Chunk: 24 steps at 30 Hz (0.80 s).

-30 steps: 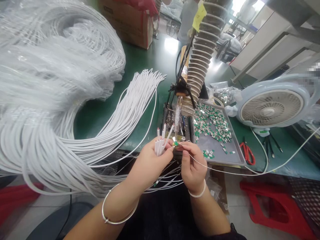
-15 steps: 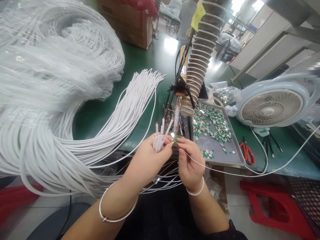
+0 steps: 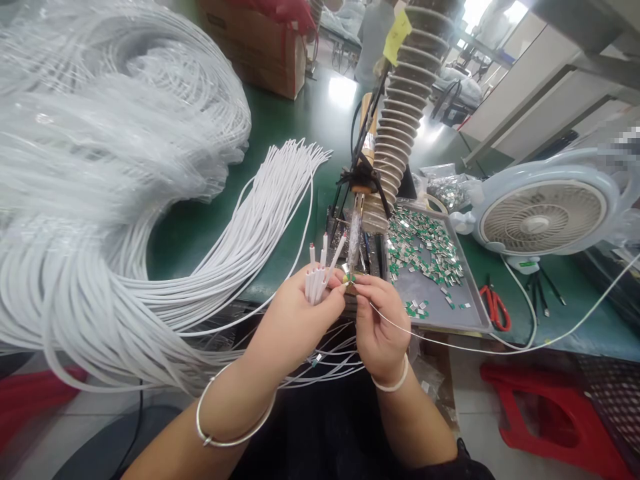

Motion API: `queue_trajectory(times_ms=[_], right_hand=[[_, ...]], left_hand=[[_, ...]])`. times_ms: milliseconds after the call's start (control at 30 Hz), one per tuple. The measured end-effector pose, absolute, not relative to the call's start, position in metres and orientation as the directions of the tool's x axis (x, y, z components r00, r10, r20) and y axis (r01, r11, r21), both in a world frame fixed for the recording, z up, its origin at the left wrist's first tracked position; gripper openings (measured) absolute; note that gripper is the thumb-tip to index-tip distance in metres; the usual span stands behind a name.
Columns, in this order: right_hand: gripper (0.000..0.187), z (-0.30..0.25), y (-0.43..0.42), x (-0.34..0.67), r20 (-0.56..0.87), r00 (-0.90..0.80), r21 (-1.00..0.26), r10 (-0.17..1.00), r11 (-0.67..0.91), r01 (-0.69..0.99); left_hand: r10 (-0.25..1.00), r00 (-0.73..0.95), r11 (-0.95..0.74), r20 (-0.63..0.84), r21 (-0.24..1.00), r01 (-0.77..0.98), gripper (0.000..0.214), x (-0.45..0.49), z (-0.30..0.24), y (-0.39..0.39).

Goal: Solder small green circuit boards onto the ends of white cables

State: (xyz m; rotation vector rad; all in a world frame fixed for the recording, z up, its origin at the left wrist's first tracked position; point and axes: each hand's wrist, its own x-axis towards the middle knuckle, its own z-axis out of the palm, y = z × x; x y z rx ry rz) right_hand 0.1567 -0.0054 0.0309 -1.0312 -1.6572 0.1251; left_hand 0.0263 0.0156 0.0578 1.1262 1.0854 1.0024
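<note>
Your cable coil (image 3: 100, 200) sprawls across the worktop (image 3: 200, 257), near the tray (image 3: 435, 300) of green parts. Your left hand (image 3: 295, 320) clutches a bunch of white cable ends (image 3: 316, 283); your right hand (image 3: 380, 327) pinches a small green part (image 3: 349, 279) beside them. A loose pinch could drop it; a snagged trailing wire (image 3: 450, 340) could tug it free.

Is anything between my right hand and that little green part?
Nothing visible. The fingertips of your right hand sit against the small green-and-silver part, beside your left hand, which grips white cable ends; a thin white wire leads off rightward from those fingertips.
</note>
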Motion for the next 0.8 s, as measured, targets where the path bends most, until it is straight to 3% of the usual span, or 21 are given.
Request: queue_trajectory(times_ms=[400, 600, 700, 800], right_hand=[[0.027, 0.033, -0.01, 0.158, 0.73, -0.029, -0.546, 0.683, 0.609, 0.575], [0.025, 0.034, -0.023, 0.164, 0.691, -0.03, -0.57, 0.723, 0.569, 0.593], [0.025, 0.038, -0.024, 0.175, 0.681, 0.022, -0.572, 0.732, 0.513, 0.64], [0.021, 0.043, -0.014, 0.195, 0.661, 0.059, -0.505, 0.748, 0.384, 0.773]], left_hand=[[0.964, 0.242, 0.122, -0.107, 0.991, -0.049, 0.01, 0.025, 0.054, 0.012], [0.97, 0.232, 0.09, -0.076, 0.995, -0.051, 0.027, 0.02, 0.043, 0.001], [0.99, 0.137, 0.05, -0.045, 0.998, -0.029, 0.028, 0.015, 0.038, -0.001], [0.987, 0.156, 0.063, -0.049, 0.994, -0.086, 0.026, 0.014, 0.033, -0.001]])
